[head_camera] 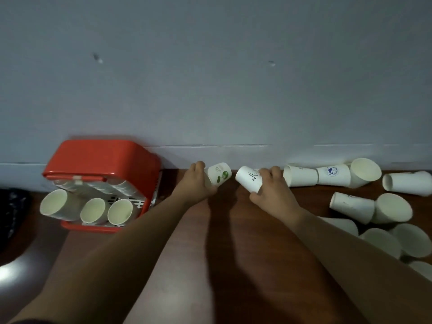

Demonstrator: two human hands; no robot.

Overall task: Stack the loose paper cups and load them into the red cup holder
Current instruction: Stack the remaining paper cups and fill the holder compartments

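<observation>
Near the ctr of the frame, up against the grey wall (210, 78), both arms were stretched out over the brown table (233, 242). The left hand (198, 182) had fingers & thumb curled round a green-print cup (219, 174), which was tipped over on its side. Just right of it, the right hand (272, 190) gripped a doodle cup (248, 178) the same way, also tipped over. The two cups were close together w/ a small gap btwn them, not touching. Couldn't tell which end of either cup was the mouth.

At the left of the frame sat the red cup holder (100, 157), backed against the wall. Three cup stacks (93, 210) poked out of its front, open mouths toward the bottom of the frame.

Across the right side the loose cups (351, 206) lay scattered on the table. One row ran along the wall, incl. a blue-logo cup (332, 172) on its side. More were heaped toward the lower right corner, several w/ their mouths showing. A dark object (11, 206) sat at the far left edge; couldn't make out what it was.
</observation>
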